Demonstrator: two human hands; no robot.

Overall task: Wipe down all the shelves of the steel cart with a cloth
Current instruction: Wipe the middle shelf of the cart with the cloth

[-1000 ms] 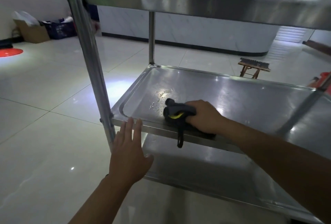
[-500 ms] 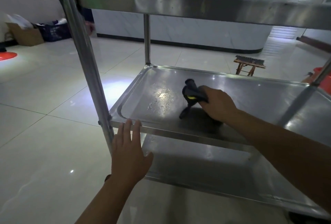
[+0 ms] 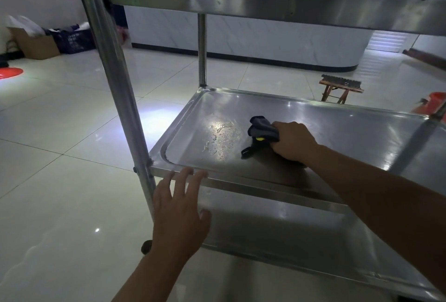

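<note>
Cloth (image 3: 263,131), dark w/ a yellow spot, sits bunched on the middle shelf (image 3: 337,133) of the steel cart (image 3: 115,79), gripped by the right hand (image 3: 293,141), fingers curled round it. Water droplets (image 3: 220,137) lie just left of the cloth. Left hand (image 3: 179,207) is released, fingers spread, fingertips touching the shelf's front rim near the post.

The right hand (image 3: 293,141) hides much of the dark cloth (image 3: 261,130).
</note>
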